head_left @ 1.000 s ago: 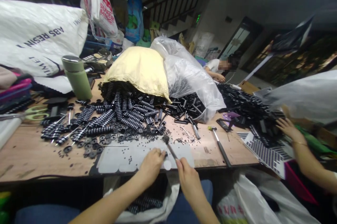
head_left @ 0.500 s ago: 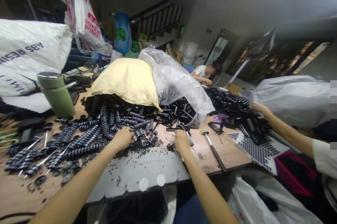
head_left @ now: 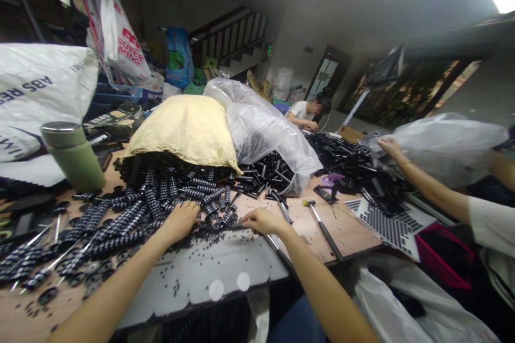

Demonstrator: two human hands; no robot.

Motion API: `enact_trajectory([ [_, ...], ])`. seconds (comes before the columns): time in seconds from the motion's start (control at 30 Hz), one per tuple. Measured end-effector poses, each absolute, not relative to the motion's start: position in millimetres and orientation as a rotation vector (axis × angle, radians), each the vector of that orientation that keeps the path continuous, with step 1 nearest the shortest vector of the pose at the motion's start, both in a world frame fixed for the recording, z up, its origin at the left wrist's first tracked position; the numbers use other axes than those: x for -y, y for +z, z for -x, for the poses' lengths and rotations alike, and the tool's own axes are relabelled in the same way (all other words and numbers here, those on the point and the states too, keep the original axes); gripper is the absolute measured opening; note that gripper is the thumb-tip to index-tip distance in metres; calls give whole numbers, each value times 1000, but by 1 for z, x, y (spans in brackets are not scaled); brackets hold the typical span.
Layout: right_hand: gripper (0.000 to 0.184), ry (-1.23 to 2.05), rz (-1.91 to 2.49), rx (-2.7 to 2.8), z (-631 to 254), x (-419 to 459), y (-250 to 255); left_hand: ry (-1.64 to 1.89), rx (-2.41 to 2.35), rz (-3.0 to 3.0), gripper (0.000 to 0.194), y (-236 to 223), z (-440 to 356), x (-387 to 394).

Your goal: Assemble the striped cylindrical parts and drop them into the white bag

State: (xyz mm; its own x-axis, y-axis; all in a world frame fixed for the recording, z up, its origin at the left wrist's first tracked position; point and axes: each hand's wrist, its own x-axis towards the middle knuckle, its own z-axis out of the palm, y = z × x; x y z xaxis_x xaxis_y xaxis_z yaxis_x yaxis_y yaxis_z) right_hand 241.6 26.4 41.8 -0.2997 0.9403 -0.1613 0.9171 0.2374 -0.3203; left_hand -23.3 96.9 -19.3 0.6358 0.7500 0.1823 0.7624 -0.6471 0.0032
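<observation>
Nearby, in front of the yellow sack (head_left: 185, 128), a grey mat (head_left: 217, 265) spreads, probably to catch tiny black bits (head_left: 175, 286). Right of the sack, our hammer (head_left: 330, 238) lies handle toward us, likely for easy reach. Our hands are apart before the sack: the right hand (head_left: 263, 222) pinches a dark part (head_left: 240, 225); the left hand (head_left: 183, 219) curls over ribbed rollers (head_left: 151, 195), its grip hidden from us.

The left hand (head_left: 182, 220) came from the bench's (head_left: 356, 233) front edge to striped rollers (head_left: 159, 187); the right hand (head_left: 265, 221) released the hammer's handle (head_left: 283, 257).
</observation>
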Motion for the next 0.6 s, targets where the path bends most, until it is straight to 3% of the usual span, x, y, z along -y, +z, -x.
enact_trajectory([
  [0.1,28,789,1697,2523,-229,-11,46,-523,1356,2782,21,-20,23,-97],
  [0.27,37,775,1521,2585,-206,-3,49,-1294,1616,2850,27,0,8,-62],
  [0.4,39,566,1406,2549,-189,9,50,-1106,1844,3546,26,8,-9,-20],
  [0.53,102,206,1524,2251,-174,32,42,-1588,2715,3108,32,2,-21,4],
  [0.6,112,233,1570,2176,-169,41,33,-1775,2719,3036,33,1,-26,10],
])
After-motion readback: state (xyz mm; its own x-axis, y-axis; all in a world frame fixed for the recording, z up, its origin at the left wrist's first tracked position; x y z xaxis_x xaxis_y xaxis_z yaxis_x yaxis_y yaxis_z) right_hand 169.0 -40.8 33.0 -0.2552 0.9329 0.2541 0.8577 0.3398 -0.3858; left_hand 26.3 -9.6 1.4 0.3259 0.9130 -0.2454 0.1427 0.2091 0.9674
